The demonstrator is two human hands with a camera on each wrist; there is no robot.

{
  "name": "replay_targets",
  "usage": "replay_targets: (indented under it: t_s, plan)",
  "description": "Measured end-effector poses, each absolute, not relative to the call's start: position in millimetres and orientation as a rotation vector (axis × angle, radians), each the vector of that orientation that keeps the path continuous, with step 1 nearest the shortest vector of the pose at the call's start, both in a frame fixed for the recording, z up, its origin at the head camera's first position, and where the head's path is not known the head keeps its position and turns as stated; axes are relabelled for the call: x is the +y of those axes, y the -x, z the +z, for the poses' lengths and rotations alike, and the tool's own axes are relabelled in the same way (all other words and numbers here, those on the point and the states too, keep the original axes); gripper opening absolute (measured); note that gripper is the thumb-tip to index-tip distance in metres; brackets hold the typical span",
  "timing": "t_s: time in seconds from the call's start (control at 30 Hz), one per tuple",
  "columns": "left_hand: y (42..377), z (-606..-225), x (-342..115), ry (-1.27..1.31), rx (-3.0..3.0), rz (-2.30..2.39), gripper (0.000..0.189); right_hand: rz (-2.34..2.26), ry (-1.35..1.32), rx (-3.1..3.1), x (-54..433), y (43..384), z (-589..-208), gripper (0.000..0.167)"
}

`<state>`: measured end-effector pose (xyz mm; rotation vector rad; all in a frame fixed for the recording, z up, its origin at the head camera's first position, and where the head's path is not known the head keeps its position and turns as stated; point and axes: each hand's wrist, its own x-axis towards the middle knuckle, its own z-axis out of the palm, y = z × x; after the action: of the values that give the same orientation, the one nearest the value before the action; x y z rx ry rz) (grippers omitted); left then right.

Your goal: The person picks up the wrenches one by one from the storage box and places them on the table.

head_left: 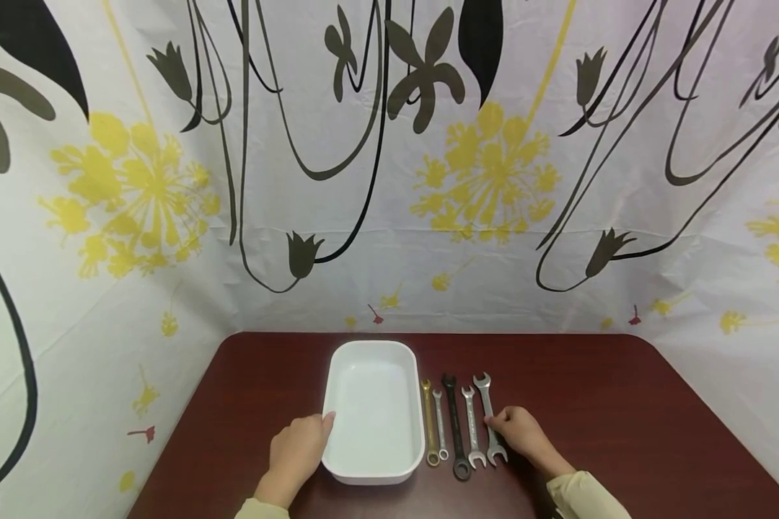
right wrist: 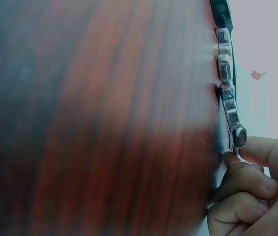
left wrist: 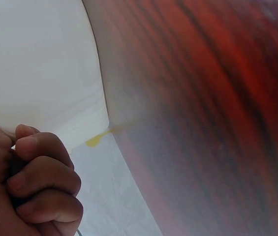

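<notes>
A deep white rectangular tray stands on the table. My left hand grips its left side, thumb over the rim and fingers curled below, as the left wrist view shows. To the tray's right several wrenches lie in a row. My right hand pinches the rightmost, a silver open-ended wrench, between thumb and forefinger near its middle. Beside it lie another silver open-ended wrench, a black combination wrench, a small silver combination wrench and a gold-coloured combination wrench. The right wrist view shows the wrench ends edge-on.
The dark red wood-grain table extends to both sides of the tray and wrenches. A white cloth printed with yellow, grey and black flowers hangs behind the table and along both sides.
</notes>
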<state>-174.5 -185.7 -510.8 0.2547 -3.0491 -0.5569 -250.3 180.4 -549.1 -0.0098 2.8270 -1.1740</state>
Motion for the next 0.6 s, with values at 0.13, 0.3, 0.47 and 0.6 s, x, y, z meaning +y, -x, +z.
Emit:
replay_targets:
  t_s: [0.13, 0.3, 0.47, 0.6]
  plan:
    - [173.7, -510.8, -185.5, -0.250, -3.039, -0.560, 0.042, -1.164, 0.016, 2.853, 180.1, 248.0, -548.5, 0.031]
    - [172.4, -509.8, -185.1, -0.241, -3.048, -0.549, 0.043, -1.144, 0.015, 2.871, 179.0, 246.6, -547.8, 0.031]
    - [171.7, -510.8, -184.9, -0.231, -3.050, -0.546, 0.044, -1.144, 0.010, 2.872, 178.8, 245.7, -547.3, 0.030]
    - [172.6, -511.6, -185.7, -0.237, -3.047, -0.550, 0.043, -1.136, -0.001, 2.885, 179.4, 245.8, -548.5, 0.026]
